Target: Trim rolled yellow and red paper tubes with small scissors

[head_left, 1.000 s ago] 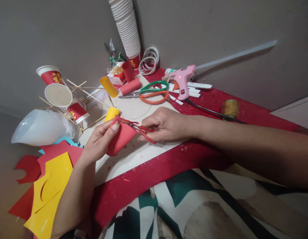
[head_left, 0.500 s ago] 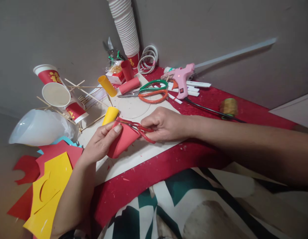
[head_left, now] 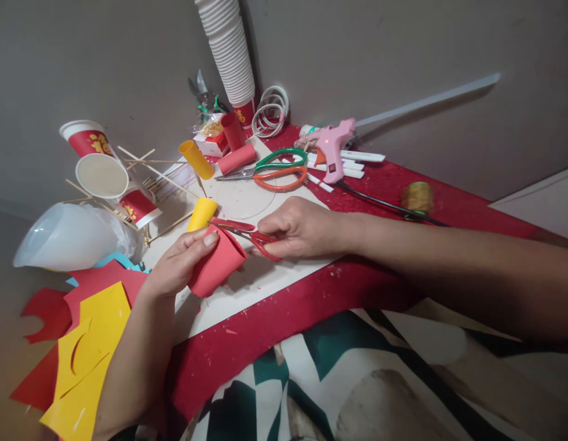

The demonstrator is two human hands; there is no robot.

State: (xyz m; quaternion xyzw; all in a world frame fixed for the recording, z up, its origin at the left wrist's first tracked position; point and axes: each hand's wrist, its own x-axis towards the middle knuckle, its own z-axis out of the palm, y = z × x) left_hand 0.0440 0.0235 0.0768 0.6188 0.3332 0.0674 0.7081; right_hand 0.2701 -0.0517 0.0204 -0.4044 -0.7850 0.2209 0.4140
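My left hand (head_left: pixel 185 260) is closed on a curled piece of red paper (head_left: pixel 218 262), with the thumb on top near its upper edge. The fingers beneath the paper are mostly hidden. In my right hand (head_left: pixel 295 229) is a pair of red-handled scissors (head_left: pixel 247 231), its blades pointing left along the paper's upper edge, close to my left thumb. Just behind the paper stands a yellow paper tube (head_left: pixel 202 214). Farther back, larger scissors (head_left: pixel 279 169) with one green and one orange handle lie on a white board (head_left: pixel 261 288).
A pink glue gun (head_left: pixel 332 150) stands at the back right, its black cord running right past a thread spool (head_left: pixel 417 197). Red-and-white paper cups (head_left: pixel 103 174) and wooden sticks (head_left: pixel 160 174) are at left. Yellow paper scraps (head_left: pixel 89 355) lie by my left forearm. Stacked cups (head_left: pixel 229 55) rise behind.
The red paper has shifted slightly left and down in my left hand and looks more rounded. The scissors have moved a little left with my right hand.
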